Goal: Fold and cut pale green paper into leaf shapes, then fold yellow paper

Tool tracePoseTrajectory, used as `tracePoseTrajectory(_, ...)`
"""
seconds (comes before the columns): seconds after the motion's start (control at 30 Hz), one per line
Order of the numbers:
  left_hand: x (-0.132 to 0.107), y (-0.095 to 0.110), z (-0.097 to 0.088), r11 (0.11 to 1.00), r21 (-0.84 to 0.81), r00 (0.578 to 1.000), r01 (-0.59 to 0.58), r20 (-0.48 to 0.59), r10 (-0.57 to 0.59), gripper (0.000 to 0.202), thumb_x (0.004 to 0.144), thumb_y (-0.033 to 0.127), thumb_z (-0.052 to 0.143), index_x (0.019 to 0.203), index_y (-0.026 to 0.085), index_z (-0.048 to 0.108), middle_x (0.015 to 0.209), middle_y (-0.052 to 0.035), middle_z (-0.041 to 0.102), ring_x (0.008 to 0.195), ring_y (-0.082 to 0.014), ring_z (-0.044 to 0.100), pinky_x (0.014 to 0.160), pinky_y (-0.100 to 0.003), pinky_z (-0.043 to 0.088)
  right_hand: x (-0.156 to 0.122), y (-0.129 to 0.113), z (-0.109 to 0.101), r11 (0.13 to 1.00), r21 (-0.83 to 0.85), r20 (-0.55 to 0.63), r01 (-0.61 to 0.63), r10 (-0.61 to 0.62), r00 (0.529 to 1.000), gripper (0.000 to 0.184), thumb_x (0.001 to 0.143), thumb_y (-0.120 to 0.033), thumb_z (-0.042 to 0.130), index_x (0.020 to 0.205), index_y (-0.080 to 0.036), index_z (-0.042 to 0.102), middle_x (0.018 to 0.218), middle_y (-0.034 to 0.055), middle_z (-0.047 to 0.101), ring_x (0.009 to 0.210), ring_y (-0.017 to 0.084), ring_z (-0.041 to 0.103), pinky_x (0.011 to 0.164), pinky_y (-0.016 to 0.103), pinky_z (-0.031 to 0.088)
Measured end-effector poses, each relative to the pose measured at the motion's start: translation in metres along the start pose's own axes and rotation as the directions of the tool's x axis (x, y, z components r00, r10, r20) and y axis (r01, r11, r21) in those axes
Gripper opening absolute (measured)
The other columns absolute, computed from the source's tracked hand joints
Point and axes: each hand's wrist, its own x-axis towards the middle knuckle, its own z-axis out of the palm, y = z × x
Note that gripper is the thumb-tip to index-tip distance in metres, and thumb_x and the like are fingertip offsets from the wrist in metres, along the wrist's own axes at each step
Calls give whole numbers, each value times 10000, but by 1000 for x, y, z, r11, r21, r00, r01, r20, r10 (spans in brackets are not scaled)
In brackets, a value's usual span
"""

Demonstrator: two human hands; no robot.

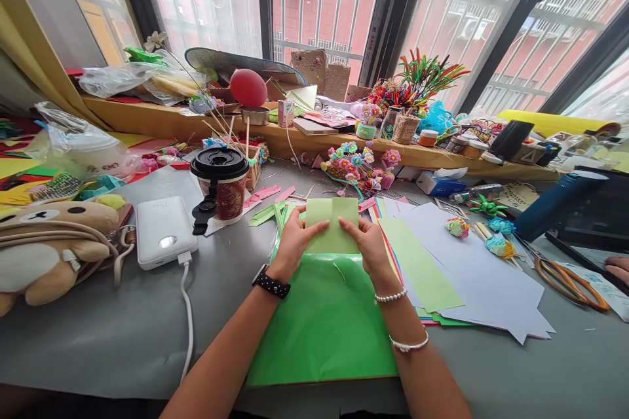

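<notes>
My left hand (293, 241) and my right hand (367, 241) both pinch a small light-green paper sheet (333, 226), thumbs pressed on its front, left hand at its left edge and right hand at its right edge. The sheet is held just above a larger bright-green glossy sheet (322, 324) lying flat on the grey table (98, 327). A black watch sits on my left wrist, pearl bracelets on my right.
A stack of coloured and white paper (472, 268) lies right of my hands. A lidded coffee cup (219, 183), a white power bank (164, 230) with cable and a plush bear (49, 242) sit left. Orange scissors (570, 281) and another person's fingers (618, 268) are far right. Craft clutter fills the windowsill.
</notes>
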Motion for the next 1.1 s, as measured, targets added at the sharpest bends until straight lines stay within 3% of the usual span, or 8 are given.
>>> tracePoseTrajectory(0.5, -2, 2, 4, 995, -81, 999, 49, 18, -48, 517, 537, 261, 741, 952, 170, 445, 767, -50, 654, 627, -173, 625, 558, -274, 500, 0, 2, 2, 991, 120, 22, -66, 64, 998, 302, 559, -360, 692, 752, -133, 641, 669, 48, 671, 548, 169, 593, 536, 290, 474)
tracePoseTrajectory(0.83, 1, 3, -1, 999, 33, 1000, -16, -8, 16, 579, 520, 282, 738, 977, 178, 396, 720, -26, 640, 571, -168, 609, 495, -261, 481, 1, 2, -2, 996, -85, 39, 34, -31, 999, 336, 562, -402, 673, 766, -137, 641, 757, 61, 671, 631, 177, 599, 555, 269, 463)
tracePoseTrajectory(1.1, -1, -1, 1, 975, 188, 992, -118, -14, 122, 556, 545, 297, 717, 981, 187, 390, 700, -2, 624, 578, -158, 608, 527, -247, 465, 1, 3, -1, 945, -319, -44, 78, -97, 994, 339, 559, -417, 655, 714, -117, 631, 722, 90, 672, 605, 203, 597, 485, 268, 440)
